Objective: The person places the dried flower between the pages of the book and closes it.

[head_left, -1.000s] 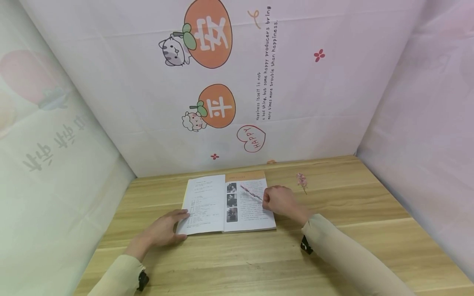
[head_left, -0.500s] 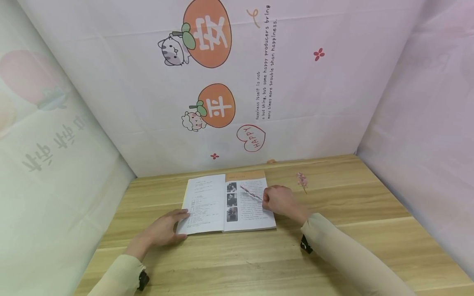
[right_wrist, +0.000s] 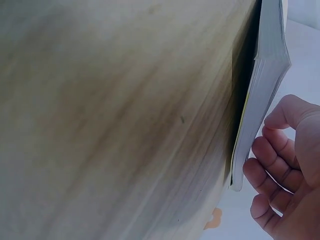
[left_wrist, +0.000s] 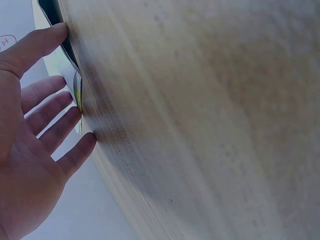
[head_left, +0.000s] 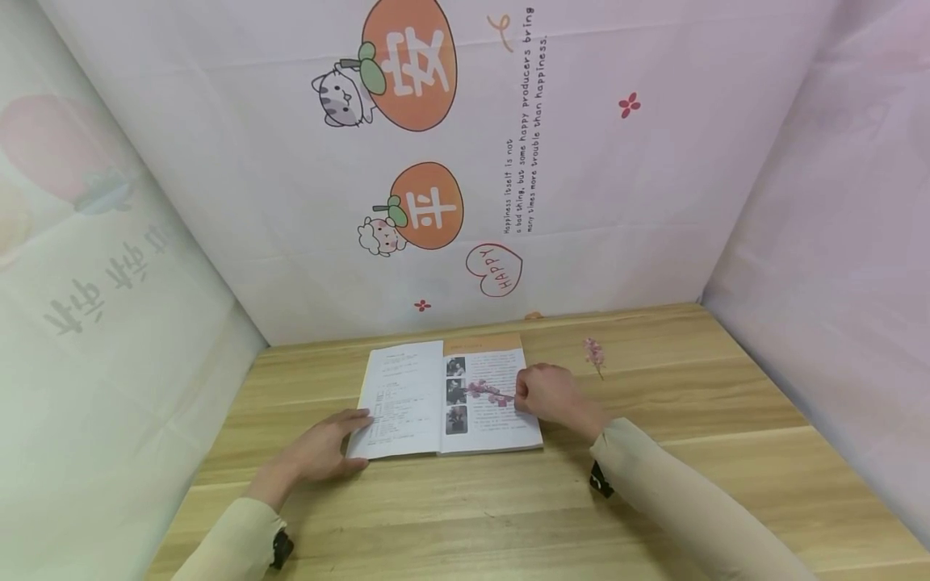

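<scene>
An open book (head_left: 402, 375) lies on the table, text on its left page and several small photos down its right page. My left hand (head_left: 325, 449) rests at the book's lower left, fingertips on the left page's edge and thumb by the bottom corner. In the left wrist view the fingers (left_wrist: 59, 127) are spread and loosely extended. Over the right page, my right hand (head_left: 548, 392) pinches the stem of a pink flower sprig (head_left: 488, 393), its blossoms toward the photos. The right wrist view shows curled fingers (right_wrist: 267, 155) beside the book's thick page block (right_wrist: 267, 75); the sprig is hidden there.
A second pink flower sprig (head_left: 593, 353) lies on the wooden table (head_left: 465, 516), right of the book. Printed white cloth (head_left: 610, 202) hangs behind the table and along both sides.
The sprig in my right hand has turned from edge-on to flat, showing its blossoms, and its tip sits lower over the page. Both hands have stayed in place.
</scene>
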Demonstrator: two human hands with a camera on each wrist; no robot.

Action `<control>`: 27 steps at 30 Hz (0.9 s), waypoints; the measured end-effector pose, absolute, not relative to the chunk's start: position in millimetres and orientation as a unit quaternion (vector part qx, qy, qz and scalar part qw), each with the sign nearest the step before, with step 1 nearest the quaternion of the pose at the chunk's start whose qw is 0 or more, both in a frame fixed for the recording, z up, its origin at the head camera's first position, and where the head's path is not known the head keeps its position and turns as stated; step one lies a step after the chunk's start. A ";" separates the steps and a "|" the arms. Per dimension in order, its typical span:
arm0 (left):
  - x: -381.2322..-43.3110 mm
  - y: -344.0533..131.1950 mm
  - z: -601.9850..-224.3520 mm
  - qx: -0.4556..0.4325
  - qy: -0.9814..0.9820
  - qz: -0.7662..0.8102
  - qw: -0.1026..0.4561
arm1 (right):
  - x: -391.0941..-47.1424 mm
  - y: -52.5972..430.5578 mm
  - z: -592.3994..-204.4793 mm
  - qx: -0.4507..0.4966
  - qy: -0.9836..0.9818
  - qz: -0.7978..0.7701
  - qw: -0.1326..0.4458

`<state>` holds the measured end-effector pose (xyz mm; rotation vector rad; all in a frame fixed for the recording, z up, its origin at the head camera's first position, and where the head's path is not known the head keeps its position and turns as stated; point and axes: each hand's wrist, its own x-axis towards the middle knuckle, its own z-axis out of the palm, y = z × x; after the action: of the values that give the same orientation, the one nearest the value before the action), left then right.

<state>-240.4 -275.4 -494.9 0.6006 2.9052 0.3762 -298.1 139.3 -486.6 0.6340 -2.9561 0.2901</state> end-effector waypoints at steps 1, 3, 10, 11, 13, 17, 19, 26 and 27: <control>-240.6 -275.4 -495.0 0.201 0.969 0.125 0.075 | -298.2 139.4 -486.5 0.208 -0.972 0.096 0.052; -240.9 -275.5 -495.2 0.203 0.968 0.125 0.074 | -298.3 139.2 -486.3 0.208 -0.972 0.097 0.052; -240.9 -275.9 -495.6 0.200 0.968 0.129 0.078 | -298.7 139.1 -484.8 0.208 -0.972 0.099 0.053; -240.8 -275.8 -495.4 0.199 0.968 0.128 0.078 | -298.6 139.1 -484.3 0.208 -0.971 0.101 0.053; -240.8 -275.6 -495.4 0.199 0.969 0.127 0.078 | -298.2 139.5 -483.8 0.207 -0.971 0.104 0.053; -240.4 -275.0 -495.1 0.196 0.969 0.129 0.080 | -297.8 140.8 -483.2 0.201 -0.972 0.114 0.053; -240.3 -274.8 -495.1 0.196 0.969 0.130 0.080 | -297.6 141.6 -482.8 0.197 -0.972 0.118 0.051; -240.4 -274.8 -495.6 0.195 0.968 0.132 0.080 | -296.8 144.0 -481.7 0.188 -0.970 0.147 0.044; -240.2 -274.7 -495.5 0.196 0.968 0.134 0.080 | -297.1 144.4 -482.1 0.187 -0.969 0.153 0.044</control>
<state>-240.2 -274.7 -495.5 0.5856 2.8966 0.4005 -297.1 144.4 -482.1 0.5724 -2.9628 0.4673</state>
